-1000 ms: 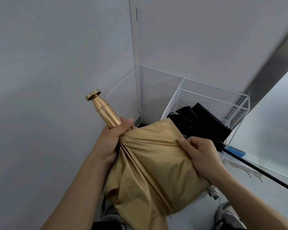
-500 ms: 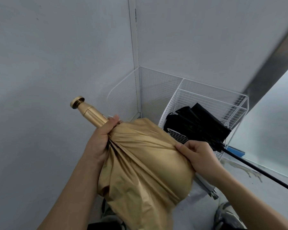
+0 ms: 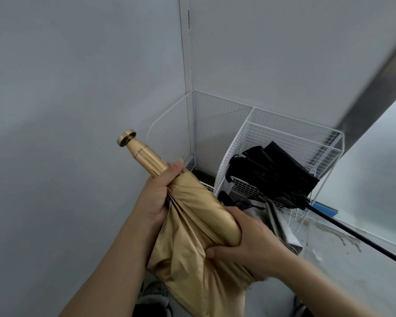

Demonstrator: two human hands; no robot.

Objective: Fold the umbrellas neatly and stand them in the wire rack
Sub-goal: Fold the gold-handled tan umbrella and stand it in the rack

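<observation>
While your left hand (image 3: 160,193) is curled tight round the gathered neck of the gold umbrella (image 3: 199,216), just below its gold handle (image 3: 142,154), your right hand (image 3: 254,245) wraps the bunched canopy lower down, fingers over the top and thumb beneath. The umbrella is held off the floor, tilted, with its handle pointing up and left. It is near the white wire rack (image 3: 293,133) but not in it. The rack stands in the floor's corner, against both walls. A black umbrella (image 3: 279,172) lies slanted in the rack, and a thin black shaft (image 3: 352,232) runs from it towards the right. The gold canopy's folds are loose and uneven.
</observation>
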